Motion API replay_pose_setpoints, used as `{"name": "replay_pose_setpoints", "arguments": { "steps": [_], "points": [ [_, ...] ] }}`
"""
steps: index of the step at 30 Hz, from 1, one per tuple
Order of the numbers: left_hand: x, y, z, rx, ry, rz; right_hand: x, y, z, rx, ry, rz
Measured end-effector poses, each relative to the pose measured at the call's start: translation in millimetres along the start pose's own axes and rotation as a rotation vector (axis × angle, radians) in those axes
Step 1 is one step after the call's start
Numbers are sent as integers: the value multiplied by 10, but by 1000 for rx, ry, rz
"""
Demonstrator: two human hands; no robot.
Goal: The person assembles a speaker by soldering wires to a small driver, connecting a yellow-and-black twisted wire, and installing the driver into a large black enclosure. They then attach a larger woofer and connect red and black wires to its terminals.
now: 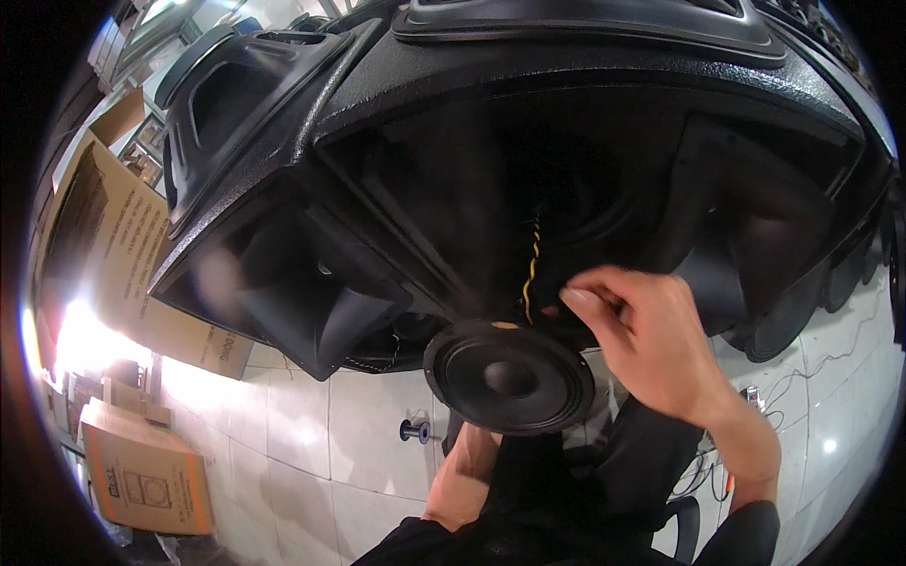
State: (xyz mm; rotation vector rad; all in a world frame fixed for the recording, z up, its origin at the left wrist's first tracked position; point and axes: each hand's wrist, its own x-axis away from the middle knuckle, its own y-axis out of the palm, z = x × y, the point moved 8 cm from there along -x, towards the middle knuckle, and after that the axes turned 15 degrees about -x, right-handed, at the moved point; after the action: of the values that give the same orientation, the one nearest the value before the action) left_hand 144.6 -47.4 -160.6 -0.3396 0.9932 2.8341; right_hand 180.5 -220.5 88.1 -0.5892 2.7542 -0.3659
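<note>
A round black speaker driver (pixel 511 377) is held up in front of me, its cone facing me. My left hand (pixel 477 451) supports it from below and behind; the driver hides its fingers. A twisted yellow-and-black wire (pixel 534 264) comes down out of the dark opening of a large black speaker cabinet (pixel 585 99) and ends behind the driver's upper rim. Just right of the wire, my right hand (pixel 637 325) is raised with thumb and fingers pinched together. Whatever may be between those fingertips is too small or hidden to make out.
Another black cabinet (pixel 269 217) stands at the left. A solder-like wire spool (pixel 414 431) is on the tiled floor (pixel 302 443). Cardboard boxes (pixel 142 472) sit at the left. Thin cables (pixel 694 476) and an orange-handled tool (pixel 729 485) lie at the lower right.
</note>
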Motion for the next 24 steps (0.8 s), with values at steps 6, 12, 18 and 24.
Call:
{"name": "replay_pose_setpoints", "arguments": {
  "steps": [6,12,18,24],
  "points": [
    [-63,141,152,-26,-17,33,888,72,385,-117,209,-14],
    [226,299,409,-103,-147,191,899,332,485,-615,211,28],
    [13,167,657,-260,-114,439,671,515,646,-1074,217,62],
    [-166,93,1076,-401,-45,662,681,597,688,-1244,86,170]
  ]
}}
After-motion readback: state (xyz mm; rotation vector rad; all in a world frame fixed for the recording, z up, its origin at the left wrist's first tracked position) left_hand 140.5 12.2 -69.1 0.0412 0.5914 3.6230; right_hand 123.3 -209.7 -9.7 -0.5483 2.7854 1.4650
